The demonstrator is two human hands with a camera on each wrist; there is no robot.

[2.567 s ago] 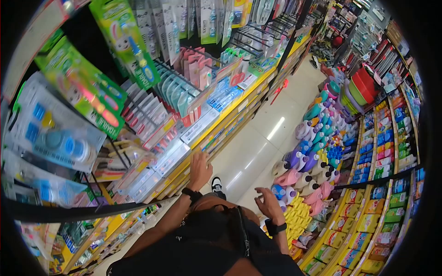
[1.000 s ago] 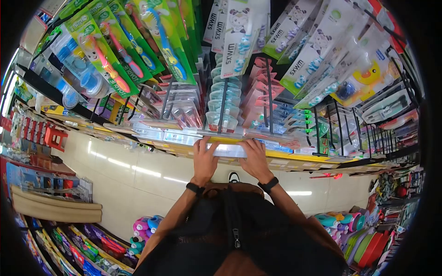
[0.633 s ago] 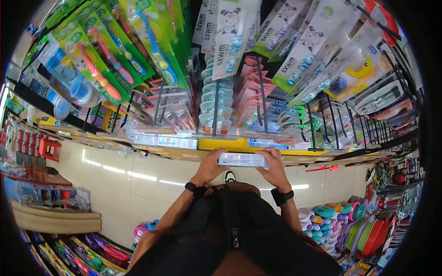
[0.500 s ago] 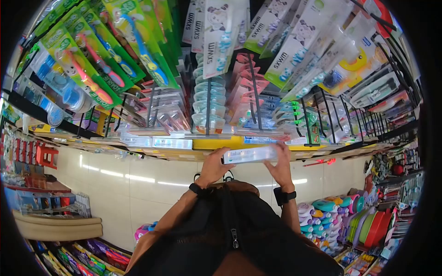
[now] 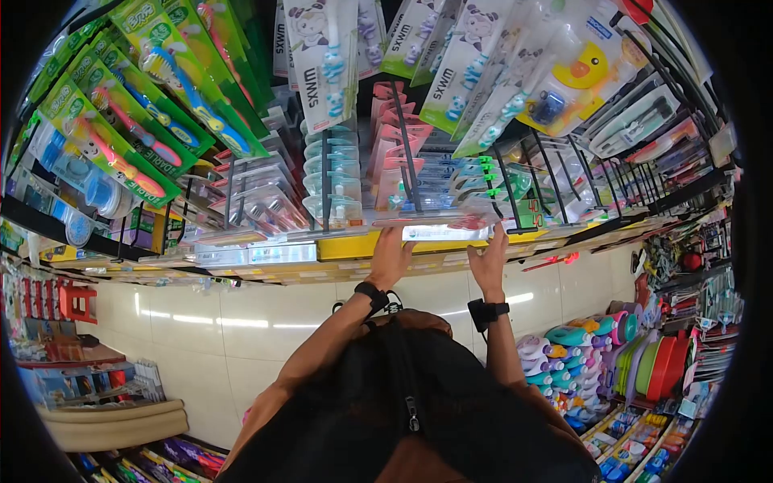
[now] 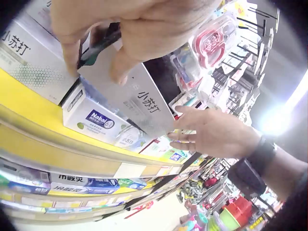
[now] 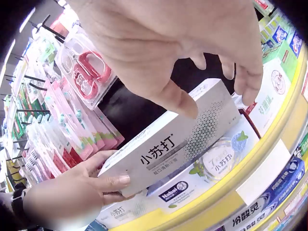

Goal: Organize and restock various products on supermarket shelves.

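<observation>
A long white toothpaste box [image 5: 445,233] lies level on top of other boxes on the yellow shelf [image 5: 346,245]. My left hand [image 5: 391,254] pinches its left end between thumb and fingers [image 6: 118,72]. My right hand [image 5: 489,259] is at the other end, and its straight fingertips [image 6: 179,134] touch the box. In the right wrist view the box [image 7: 183,139] shows Chinese print and rests on a Nabai toothpaste box [image 7: 192,185], with my left hand [image 7: 82,190] round its near end and my right hand [image 7: 183,43] above it.
Carded toothbrushes [image 5: 161,80] and pink and teal packs [image 5: 386,137] hang on black hooks [image 5: 407,153] just above the shelf. More boxes [image 6: 33,57] fill the shelf row. Bottles and plastic basins [image 5: 644,362] stand across the tiled aisle at the lower right.
Both hands drew the white box off the shelf, held it in front of the chest, then raised it and brought it onto the top of the shelf's row of boxes.
</observation>
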